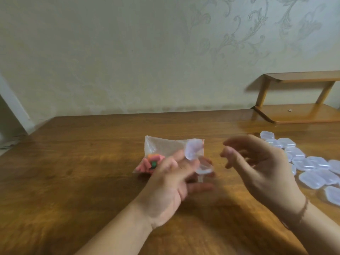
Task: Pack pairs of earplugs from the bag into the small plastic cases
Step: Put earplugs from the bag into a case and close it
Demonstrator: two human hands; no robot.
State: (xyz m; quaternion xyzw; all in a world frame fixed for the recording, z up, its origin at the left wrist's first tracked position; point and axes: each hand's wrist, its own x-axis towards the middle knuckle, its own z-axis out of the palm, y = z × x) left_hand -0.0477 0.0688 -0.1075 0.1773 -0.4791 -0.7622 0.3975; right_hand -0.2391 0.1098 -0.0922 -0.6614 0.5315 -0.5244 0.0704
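Open clear case point(197, 159) gripped by left hand point(171, 183), apparently empty, right hand point(257, 162) loosely curled, nothing held, earplug bag point(161, 151) behind.

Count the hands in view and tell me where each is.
2. The left hand holds an open clear case near the bag; the right hand hangs beside it, holding nothing.

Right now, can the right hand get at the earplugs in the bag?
Probably yes. The right hand is empty and hovers just right of the bag. The left hand, holding an open case, sits partly in front of the earplugs, so it must go around.
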